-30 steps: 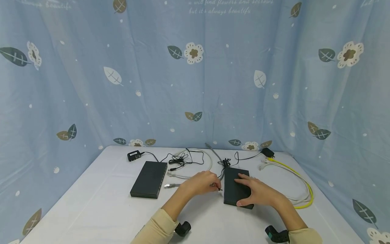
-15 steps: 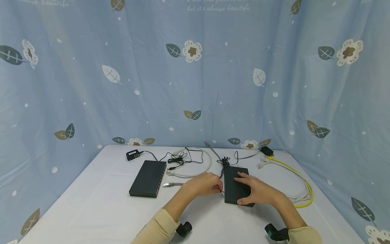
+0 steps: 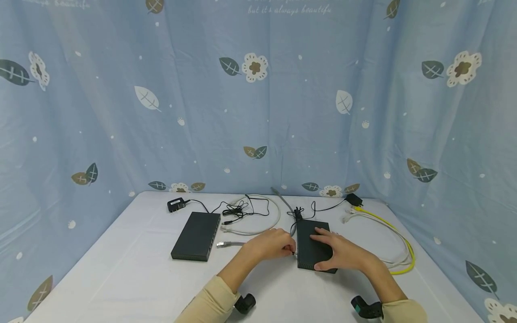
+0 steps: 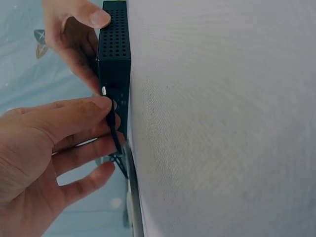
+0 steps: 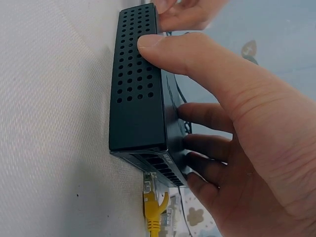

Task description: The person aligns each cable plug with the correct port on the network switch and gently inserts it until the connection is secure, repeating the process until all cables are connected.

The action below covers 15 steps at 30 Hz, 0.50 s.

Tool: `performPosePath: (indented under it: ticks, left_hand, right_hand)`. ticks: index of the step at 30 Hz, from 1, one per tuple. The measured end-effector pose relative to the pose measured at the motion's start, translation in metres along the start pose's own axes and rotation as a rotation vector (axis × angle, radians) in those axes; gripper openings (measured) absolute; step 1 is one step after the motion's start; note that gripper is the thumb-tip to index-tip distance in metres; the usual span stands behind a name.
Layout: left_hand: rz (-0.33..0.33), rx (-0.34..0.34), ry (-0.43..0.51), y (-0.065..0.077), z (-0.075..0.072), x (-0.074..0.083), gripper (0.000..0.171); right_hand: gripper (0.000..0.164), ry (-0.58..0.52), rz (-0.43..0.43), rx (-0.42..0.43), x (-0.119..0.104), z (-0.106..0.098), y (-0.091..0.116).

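My left hand point(image 3: 271, 244) pinches a thin black power plug point(image 4: 109, 106) between thumb and fingers. Its metal tip is right at the side of a black network switch point(image 3: 310, 246); I cannot tell whether it sits in the socket. The plug's cord point(image 4: 116, 140) runs down past the fingers. My right hand point(image 3: 343, 251) holds that switch flat on the table, thumb on the perforated end and fingers spread over the top. In the right wrist view, a yellow network cable's plug point(image 5: 150, 197) lies close to the row of ports.
Another black switch point(image 3: 196, 236) lies to the left. Behind it are a power adapter point(image 3: 176, 205), a bundled black cord point(image 3: 234, 211) and a pale network cable point(image 3: 278, 215). A grey cable plug point(image 3: 223, 244) is near my left wrist. At right are a second adapter point(image 3: 354, 199) and a yellow cable point(image 3: 412, 255).
My left hand has shifted slightly right, bringing the plug's tip closer to the switch's side. My right hand stays on the switch. The head view has moved a little.
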<state>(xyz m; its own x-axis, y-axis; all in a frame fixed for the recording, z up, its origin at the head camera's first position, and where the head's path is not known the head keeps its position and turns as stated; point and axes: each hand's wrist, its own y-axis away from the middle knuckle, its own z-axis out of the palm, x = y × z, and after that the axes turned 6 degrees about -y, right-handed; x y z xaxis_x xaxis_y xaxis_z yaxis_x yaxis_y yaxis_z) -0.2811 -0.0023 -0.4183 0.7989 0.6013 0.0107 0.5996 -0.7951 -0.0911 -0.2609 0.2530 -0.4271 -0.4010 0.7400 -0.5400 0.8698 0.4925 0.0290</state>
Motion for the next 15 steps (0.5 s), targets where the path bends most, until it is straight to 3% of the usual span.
performPosePath:
  ticks: [15]
  left_hand:
    - [-0.021, -0.008, 0.020, -0.0018, 0.0051, 0.0017, 0.009]
  right_hand:
    - [0.090, -0.010, 0.004, 0.003, 0.0030, 0.0013, -0.0008]
